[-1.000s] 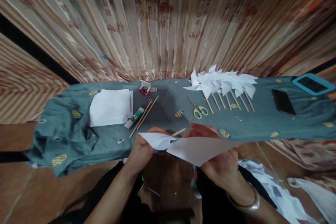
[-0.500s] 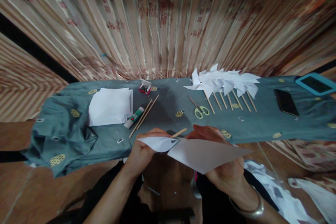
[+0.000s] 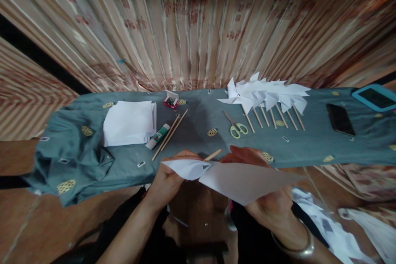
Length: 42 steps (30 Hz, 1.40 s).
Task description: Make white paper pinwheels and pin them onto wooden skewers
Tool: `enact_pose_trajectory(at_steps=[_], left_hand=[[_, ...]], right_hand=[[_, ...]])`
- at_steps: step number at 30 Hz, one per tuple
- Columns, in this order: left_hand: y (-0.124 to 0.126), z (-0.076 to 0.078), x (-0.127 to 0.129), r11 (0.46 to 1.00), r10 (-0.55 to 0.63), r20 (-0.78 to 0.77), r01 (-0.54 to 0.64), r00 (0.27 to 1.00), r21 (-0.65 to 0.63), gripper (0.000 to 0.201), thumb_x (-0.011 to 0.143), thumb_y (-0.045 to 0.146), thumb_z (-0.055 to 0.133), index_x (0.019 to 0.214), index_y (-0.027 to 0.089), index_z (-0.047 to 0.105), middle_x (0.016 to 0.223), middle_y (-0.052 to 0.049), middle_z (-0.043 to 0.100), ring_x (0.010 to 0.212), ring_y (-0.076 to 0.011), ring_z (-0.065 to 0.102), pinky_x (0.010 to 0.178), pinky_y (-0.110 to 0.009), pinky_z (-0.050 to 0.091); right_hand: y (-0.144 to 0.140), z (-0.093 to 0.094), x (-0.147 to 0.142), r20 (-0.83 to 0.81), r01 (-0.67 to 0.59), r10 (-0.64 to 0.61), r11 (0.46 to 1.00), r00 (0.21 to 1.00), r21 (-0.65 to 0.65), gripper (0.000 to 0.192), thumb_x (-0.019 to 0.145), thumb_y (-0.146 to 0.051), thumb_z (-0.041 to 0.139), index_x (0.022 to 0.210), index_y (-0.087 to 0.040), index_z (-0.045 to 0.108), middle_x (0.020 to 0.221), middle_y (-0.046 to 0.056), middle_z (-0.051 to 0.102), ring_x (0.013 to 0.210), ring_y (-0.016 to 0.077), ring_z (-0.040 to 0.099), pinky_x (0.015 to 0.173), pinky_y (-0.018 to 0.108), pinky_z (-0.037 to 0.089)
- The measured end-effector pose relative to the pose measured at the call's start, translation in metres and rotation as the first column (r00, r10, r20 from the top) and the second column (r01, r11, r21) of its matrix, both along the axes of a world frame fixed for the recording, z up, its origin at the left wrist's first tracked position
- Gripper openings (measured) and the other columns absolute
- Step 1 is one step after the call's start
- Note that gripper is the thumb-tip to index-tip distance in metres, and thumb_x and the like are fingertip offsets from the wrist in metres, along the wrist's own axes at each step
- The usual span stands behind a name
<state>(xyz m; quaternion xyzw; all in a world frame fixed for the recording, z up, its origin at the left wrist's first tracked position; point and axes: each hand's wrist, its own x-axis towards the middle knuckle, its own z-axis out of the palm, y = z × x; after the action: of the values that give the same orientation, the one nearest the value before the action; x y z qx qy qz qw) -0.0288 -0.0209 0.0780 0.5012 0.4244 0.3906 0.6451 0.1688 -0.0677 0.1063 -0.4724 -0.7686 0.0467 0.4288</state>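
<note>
Both hands hold one white paper sheet (image 3: 244, 181) over the near edge of the table. My left hand (image 3: 167, 183) pinches its folded left corner. My right hand (image 3: 269, 204), with a metal bangle on the wrist, grips the sheet from below and behind. A wooden stick (image 3: 213, 155) pokes out behind the sheet between the hands; which hand holds it I cannot tell. The paper hides most of my right fingers.
On the teal cloth (image 3: 77, 152) lie a stack of white paper (image 3: 128, 123), a glue stick (image 3: 157, 136), two loose sticks (image 3: 169, 134), a small red box (image 3: 170, 101), green scissors (image 3: 236, 128), several finished paper pinwheels (image 3: 266, 97), a dark phone (image 3: 340, 119) and a blue-framed tablet (image 3: 374, 97). A curtain hangs behind.
The paper's right corner has swung outward to the right and my right hand has shifted a little lower right. The camera view has drifted slightly.
</note>
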Motion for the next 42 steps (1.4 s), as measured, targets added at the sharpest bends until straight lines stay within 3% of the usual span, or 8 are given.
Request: enact_pose_trajectory(at_steps=[17,29,33,37,42], left_hand=[[-0.003,0.001,0.000,0.994,-0.007,0.038,0.011,0.999,-0.110,0.012,0.070,0.026,0.071,0.074,0.015,0.072,0.073,-0.001,0.069,0.067,-0.0119,0.061,0.059,-0.018,0.046],[-0.002,0.003,-0.001,0.998,-0.046,-0.009,0.046,0.999,-0.037,0.015,0.072,0.030,0.069,0.071,0.015,0.072,0.073,-0.004,0.068,0.064,-0.0131,0.058,0.059,-0.021,0.046],[-0.002,0.004,-0.002,0.997,-0.068,-0.043,0.069,0.997,0.028,0.022,0.074,0.034,0.070,0.071,0.013,0.076,0.079,-0.008,0.069,0.067,-0.0157,0.061,0.061,-0.023,0.049],[-0.004,0.003,-0.005,0.987,-0.017,-0.082,0.030,0.997,0.160,0.020,0.078,0.031,0.070,0.077,0.014,0.078,0.081,-0.009,0.070,0.072,-0.0174,0.065,0.065,-0.024,0.051],[-0.011,0.005,-0.008,0.915,0.045,-0.109,0.003,0.993,0.403,0.015,0.082,0.023,0.067,0.089,0.020,0.080,0.083,-0.008,0.073,0.071,-0.0161,0.068,0.062,-0.022,0.052]], right_hand=[[0.000,0.000,0.000,0.024,-0.015,0.015,1.000,1.000,-0.003,0.049,0.089,-0.017,0.057,0.137,-0.018,0.047,0.096,0.007,0.075,0.090,0.0234,0.072,0.080,0.038,0.060],[-0.001,-0.004,0.001,0.005,-0.001,0.001,0.999,1.000,-0.033,0.044,0.090,-0.023,0.056,0.134,-0.020,0.049,0.099,0.009,0.075,0.091,0.0263,0.073,0.079,0.040,0.061],[-0.003,-0.006,0.001,-0.025,0.021,-0.022,0.999,0.999,-0.042,0.045,0.089,-0.020,0.057,0.133,-0.020,0.051,0.100,0.009,0.076,0.095,0.0273,0.073,0.084,0.042,0.061],[-0.007,-0.009,0.003,0.021,0.085,-0.084,0.993,0.996,-0.081,0.049,0.086,-0.018,0.061,0.134,-0.020,0.050,0.102,0.010,0.075,0.088,0.0262,0.074,0.081,0.040,0.062],[-0.009,-0.015,0.005,-0.027,0.055,-0.059,0.991,0.998,-0.122,0.046,0.089,-0.029,0.059,0.133,-0.021,0.050,0.096,0.011,0.076,0.082,0.0286,0.074,0.074,0.045,0.064]])
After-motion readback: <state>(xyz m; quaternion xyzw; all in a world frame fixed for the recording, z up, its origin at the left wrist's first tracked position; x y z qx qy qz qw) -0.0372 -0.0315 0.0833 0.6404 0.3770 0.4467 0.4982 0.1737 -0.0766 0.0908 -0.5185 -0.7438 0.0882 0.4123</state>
